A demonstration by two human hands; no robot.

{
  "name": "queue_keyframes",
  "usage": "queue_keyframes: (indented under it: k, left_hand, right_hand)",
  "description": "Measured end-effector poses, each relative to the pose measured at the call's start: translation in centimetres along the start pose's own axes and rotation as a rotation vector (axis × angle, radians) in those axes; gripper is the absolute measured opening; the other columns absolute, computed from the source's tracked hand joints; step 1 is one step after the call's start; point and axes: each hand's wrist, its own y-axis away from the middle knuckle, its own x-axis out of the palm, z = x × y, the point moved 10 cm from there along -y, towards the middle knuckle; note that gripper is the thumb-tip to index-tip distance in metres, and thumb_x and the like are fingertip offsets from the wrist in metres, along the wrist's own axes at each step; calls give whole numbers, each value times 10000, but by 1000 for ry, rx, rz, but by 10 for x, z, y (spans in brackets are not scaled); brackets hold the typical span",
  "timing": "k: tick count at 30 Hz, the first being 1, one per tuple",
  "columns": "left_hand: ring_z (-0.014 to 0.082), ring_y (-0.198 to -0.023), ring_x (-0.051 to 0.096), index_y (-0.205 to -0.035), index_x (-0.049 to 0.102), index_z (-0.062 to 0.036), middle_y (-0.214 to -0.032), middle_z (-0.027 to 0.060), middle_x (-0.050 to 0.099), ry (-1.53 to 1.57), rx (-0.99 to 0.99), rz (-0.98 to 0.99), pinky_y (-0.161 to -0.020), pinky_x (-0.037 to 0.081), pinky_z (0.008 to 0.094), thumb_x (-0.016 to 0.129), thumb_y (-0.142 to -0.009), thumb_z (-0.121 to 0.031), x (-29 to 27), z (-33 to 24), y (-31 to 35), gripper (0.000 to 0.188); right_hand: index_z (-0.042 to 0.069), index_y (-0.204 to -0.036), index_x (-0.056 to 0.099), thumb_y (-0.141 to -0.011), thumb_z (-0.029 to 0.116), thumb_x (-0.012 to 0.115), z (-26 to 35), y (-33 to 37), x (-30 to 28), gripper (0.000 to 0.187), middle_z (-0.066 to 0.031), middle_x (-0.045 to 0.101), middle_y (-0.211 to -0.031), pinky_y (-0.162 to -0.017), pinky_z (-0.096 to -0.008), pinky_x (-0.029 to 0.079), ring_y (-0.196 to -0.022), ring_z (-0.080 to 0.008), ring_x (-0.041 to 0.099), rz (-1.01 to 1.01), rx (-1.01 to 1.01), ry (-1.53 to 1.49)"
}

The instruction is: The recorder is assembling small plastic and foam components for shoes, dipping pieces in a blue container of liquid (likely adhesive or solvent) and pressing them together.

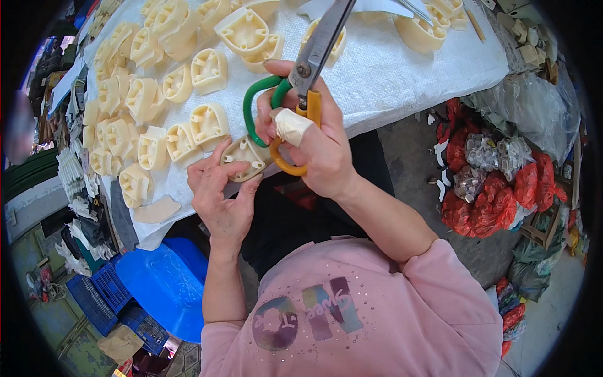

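My left hand (220, 191) grips a cream moulded piece (244, 159) at the table's near edge, fingers on its rim. The piece has a rounded-triangle outline and small posts inside. In my right hand (326, 154) is a pair of scissors (320, 47), one handle loop green, the other yellow. Their blades point up and away, over the table. Pale tape (293, 127) wraps the right thumb. The yellow loop hangs beside the piece's right end; whether they touch, I cannot tell. More cream pieces (209, 124) of like shape lie just beyond my left hand.
A white woven sheet (402, 81) covers the table, with many cream pieces heaped at its left. A flat beige scrap (157, 210) lies on the near left corner. Below stands a blue plastic tub (160, 286). Red plastic bags (493, 204) sit on the floor at right.
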Motion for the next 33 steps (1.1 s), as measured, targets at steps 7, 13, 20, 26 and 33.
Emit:
queue_keyframes:
  k: [7,13,20,26,33]
  left_hand:
    - [257,-930,540,-817,654,-75,-1128,115,651,-24,21,-16,-860,422,336,790,-560,-36,-3,-2,0,294]
    - [251,-919,539,-817,656,-80,-1136,108,649,-9,38,-24,-855,421,334,787,-551,-26,-3,-4,-1,301]
    - [239,-1000,535,-861,659,-49,-1141,157,631,145,-23,-26,-916,408,339,780,-581,-16,-5,7,3,306]
    - [287,-1172,495,-905,653,-46,-1177,202,582,932,-203,-147,-944,399,368,832,-673,-190,-25,41,19,327]
    - [270,-1170,502,-948,617,-23,-1226,224,546,941,-265,-258,-961,398,360,783,-742,-170,-68,64,60,302]
  right_hand:
    - [10,-1283,409,-839,35,465,4,-6,0,448,-33,496,-904,-736,-229,400,-800,-89,458,41,-39,147]
    - [22,-1285,412,-845,39,470,6,3,17,444,-37,493,-887,-743,-229,401,-806,-95,467,139,-3,282]
    - [0,-1299,390,-842,49,460,37,-7,-1,465,-43,491,-879,-681,-236,392,-752,-98,457,51,8,133]
    - [87,-1239,536,-761,100,617,76,-19,4,485,-127,534,-948,-811,-346,438,-886,-278,532,263,-163,1484]
    - [217,-1171,625,-672,330,751,56,-15,-2,527,-86,508,-1094,-925,-430,298,-1075,-285,440,405,-427,2216]
